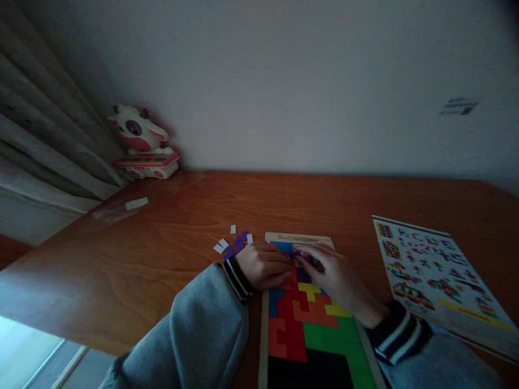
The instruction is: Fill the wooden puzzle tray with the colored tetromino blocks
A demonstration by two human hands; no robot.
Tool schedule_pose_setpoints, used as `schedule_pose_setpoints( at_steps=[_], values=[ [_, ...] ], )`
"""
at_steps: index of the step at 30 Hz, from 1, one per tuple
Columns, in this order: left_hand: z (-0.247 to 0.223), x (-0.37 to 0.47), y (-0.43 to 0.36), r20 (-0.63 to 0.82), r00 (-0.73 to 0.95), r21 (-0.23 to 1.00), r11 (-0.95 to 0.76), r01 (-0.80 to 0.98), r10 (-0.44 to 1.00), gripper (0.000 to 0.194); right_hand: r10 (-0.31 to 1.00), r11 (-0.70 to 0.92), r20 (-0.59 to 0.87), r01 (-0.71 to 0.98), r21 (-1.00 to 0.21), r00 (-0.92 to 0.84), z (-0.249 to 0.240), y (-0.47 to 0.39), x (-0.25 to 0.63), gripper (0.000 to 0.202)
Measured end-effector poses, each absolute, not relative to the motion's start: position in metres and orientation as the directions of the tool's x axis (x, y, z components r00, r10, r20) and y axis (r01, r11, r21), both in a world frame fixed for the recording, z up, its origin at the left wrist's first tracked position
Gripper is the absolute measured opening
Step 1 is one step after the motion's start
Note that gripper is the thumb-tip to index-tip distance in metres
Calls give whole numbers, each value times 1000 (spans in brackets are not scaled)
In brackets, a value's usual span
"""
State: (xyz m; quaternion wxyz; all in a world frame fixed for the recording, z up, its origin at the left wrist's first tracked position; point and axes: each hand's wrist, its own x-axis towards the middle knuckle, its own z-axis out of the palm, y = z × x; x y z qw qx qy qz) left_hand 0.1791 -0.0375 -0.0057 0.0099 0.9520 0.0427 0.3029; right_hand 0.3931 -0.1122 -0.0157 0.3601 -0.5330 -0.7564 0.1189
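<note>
A wooden block puzzle board [298, 237] lies in front of me, its frame holding red, orange, yellow, green, blue and purple pieces. The near part of the tray shows a bare black base [310, 371]. My left hand [265, 265] rests over the board's upper left side, fingers laid down on the red pieces [298, 316]. From the right, my right hand [330, 270] reaches over the top area with thumb and fingers pinched on a small dark purple puzzle piece [297, 254], partly hidden by the fingers. Another purple piece [303, 276] sits just below it.
Loose purple pieces [239, 246] and several small white pieces [221, 246] lie left of the board. A printed pattern sheet [441, 275] is on the right. A cow-shaped toy keyboard [146, 146] stands at the back left by a curtain [48, 119]. The wall [304, 86] bounds the table behind.
</note>
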Motion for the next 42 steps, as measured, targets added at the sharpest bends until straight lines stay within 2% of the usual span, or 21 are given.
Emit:
schedule_pose_setpoints(
  at_steps=[8, 20, 26, 29, 34, 38, 42],
  values=[
    [-2, 180, -38, 589, 803, 39, -996, 82, 89, 20, 869, 410, 428, 846, -340, -249, -13, -112, 396, 20],
    [-6, 178, -37, 560, 821, 52, -994, 99, 111, 15, 862, 426, 432, 841, -334, -266, -6, -115, 396, 16],
    [-6, 180, -39, 586, 806, 40, -996, 80, 88, 17, 826, 502, 427, 824, -262, -368, -10, -113, 402, 16],
    [-5, 181, -39, 573, 816, 29, -996, 82, 84, 17, 830, 500, 426, 817, -285, -359, -12, -113, 402, 16],
    [8, 157, -21, 581, 808, -34, -989, 142, 96, 21, 846, 454, 479, 787, -418, -234, -5, -116, 400, 19],
    [21, 111, 1, 566, 757, 45, -929, 367, 327, 30, 870, 377, 477, 791, -482, -124, 0, -118, 405, 22],
    [24, 76, 8, 421, 789, 100, -888, 449, 447, 45, 874, 348, 479, 792, -501, -80, 1, -117, 410, 21]
  ],
)
